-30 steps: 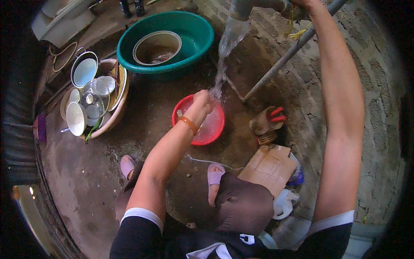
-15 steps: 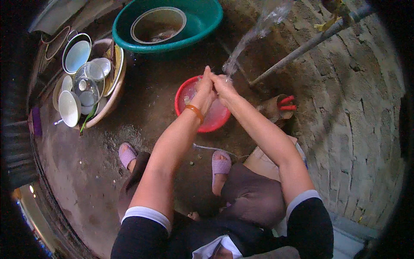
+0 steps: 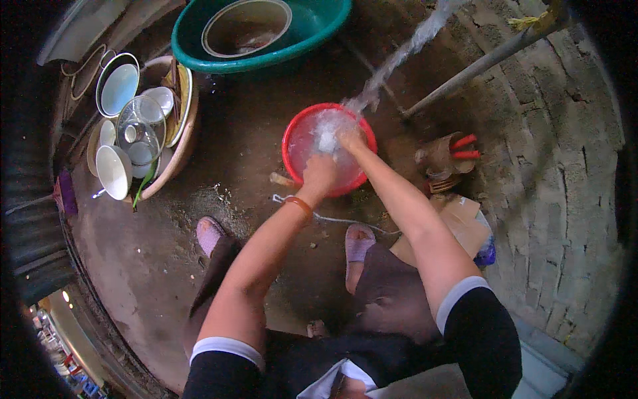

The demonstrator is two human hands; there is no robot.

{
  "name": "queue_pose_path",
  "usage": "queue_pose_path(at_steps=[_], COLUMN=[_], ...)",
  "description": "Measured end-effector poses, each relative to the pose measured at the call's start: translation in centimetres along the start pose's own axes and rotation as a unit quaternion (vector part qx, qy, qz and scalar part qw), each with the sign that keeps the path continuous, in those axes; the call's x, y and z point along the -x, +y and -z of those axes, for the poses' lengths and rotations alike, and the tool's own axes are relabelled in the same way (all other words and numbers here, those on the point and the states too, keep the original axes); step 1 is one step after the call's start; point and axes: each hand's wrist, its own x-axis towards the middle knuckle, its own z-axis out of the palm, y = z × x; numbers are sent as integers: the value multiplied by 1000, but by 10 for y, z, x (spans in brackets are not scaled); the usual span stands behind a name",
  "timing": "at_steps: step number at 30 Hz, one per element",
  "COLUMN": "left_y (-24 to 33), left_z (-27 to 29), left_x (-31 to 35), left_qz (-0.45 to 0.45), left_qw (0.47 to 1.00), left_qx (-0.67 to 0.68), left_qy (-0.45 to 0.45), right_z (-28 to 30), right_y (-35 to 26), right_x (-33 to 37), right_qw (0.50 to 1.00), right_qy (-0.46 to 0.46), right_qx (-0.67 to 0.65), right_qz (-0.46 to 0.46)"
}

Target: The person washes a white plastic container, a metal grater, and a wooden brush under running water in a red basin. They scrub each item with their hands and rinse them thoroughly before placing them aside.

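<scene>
Water pours in a thick stream [image 3: 399,63] from the upper right into a red basin [image 3: 287,143] on the wet ground. Both hands reach down into this basin. My left hand [image 3: 321,171], with an orange band on its wrist, dips in over the near rim, fingers hidden in the water. Close by on its right, my right hand [image 3: 350,138] is lowered in where the stream lands; splash covers its fingers. Bright white froth shows between the hands, and whether either one holds anything cannot be made out.
A green tub [image 3: 319,41] holding a metal pot [image 3: 211,30] stands at the far side. On the left, a large tan basin [image 3: 179,156] is piled with bowls and a glass lid [image 3: 149,110]. At the right are a pipe [image 3: 465,74], a brown holder [image 3: 442,156] with red handles, and flattened cardboard [image 3: 458,229].
My hands were pressed together above the basin, at the edge of the stream. Now they have come apart and gone down into the basin's water.
</scene>
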Motion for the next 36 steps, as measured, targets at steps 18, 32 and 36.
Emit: queue_pose_path(at_steps=[18,32,36], left_y=[-38,-21,-36], left_z=[-5,39,31], left_x=[-4,-24,-18], left_qz=[-41,-270,-302], left_qw=[984,927,901], left_qx=[-54,-212,-172], left_qy=[-165,149,259], right_z=[-5,-48,-48], right_y=[23,43,34], right_x=[14,51,46], right_qw=[980,992,988], right_qy=[-72,-51,-121], right_qx=[-186,-102,88], right_qz=[20,-55,-24])
